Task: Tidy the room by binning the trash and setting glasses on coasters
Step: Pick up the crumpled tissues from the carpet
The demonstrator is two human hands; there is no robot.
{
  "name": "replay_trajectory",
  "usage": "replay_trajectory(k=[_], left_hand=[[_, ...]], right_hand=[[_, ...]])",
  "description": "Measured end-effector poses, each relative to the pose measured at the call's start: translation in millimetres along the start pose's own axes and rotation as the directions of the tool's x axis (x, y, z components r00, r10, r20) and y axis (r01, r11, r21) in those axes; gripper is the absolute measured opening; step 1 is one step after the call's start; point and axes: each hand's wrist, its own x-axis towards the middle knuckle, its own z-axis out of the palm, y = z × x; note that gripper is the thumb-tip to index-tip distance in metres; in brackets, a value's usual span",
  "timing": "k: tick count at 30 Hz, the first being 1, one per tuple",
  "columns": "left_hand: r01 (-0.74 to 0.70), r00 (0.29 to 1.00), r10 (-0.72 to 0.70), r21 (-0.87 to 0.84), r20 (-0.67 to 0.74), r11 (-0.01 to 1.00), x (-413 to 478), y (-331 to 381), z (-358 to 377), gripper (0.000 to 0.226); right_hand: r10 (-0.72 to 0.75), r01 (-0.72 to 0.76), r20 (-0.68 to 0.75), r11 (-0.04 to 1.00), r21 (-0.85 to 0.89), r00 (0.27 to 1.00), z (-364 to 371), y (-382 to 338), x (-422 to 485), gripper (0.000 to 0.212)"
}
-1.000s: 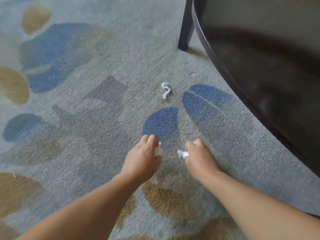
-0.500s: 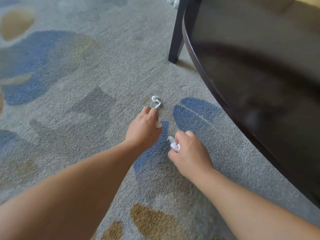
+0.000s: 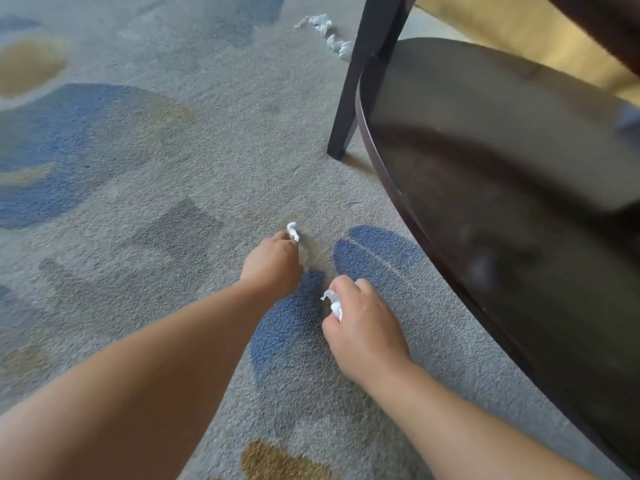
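Note:
My left hand [image 3: 272, 263] is low over the carpet, its fingertips pinching a small twisted scrap of white paper [image 3: 293, 231] that sticks out past them. My right hand [image 3: 363, 327] is closer to me, fingers curled round a crumpled white paper wad [image 3: 334, 304] that shows at the thumb side. A longer crumpled white paper strip [image 3: 327, 32] lies on the carpet far ahead, beside the table leg. No glasses, coasters or bin are in view.
A dark round table [image 3: 485, 188] with a glossy shelf fills the right side; its dark leg [image 3: 363, 77] stands on the carpet ahead. The grey carpet [image 3: 138, 202] has blue and ochre patches. Something yellow [image 3: 519, 32] shows behind the table.
My left hand reached forward to the small scrap on the carpet and now pinches it. The view tilted up, bringing the far paper strip into sight. My right hand kept its wad.

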Motion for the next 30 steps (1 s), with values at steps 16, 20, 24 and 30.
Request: replay_trajectory(k=[16,20,24,30], left_hand=[[0.432,0.865,-0.479,-0.262,-0.150,0.863,-270.7,-40.7,-299.1,0.017],[0.539,0.776,-0.598,-0.279,-0.202,0.795,-353.6,-49.9,-401.4,0.022],[0.562,0.711,-0.664,-0.381,-0.231,0.734,-423.2,-48.3,-490.2,0.022],[0.579,0.630,-0.757,-0.544,-0.173,0.607,-487.5,-57.2,-596.2,0.011]], right_hand=[[-0.297,0.264,0.261,0.952,0.153,0.918,-160.1,-248.1,-82.5,0.017],[-0.392,0.354,0.304,0.919,0.172,0.869,-219.6,-341.2,-109.1,0.014],[-0.519,0.475,0.337,0.855,0.211,0.785,-275.6,-431.7,-130.9,0.007],[-0.613,0.609,0.343,0.782,0.132,0.712,-335.5,-555.7,-142.4,0.031]])
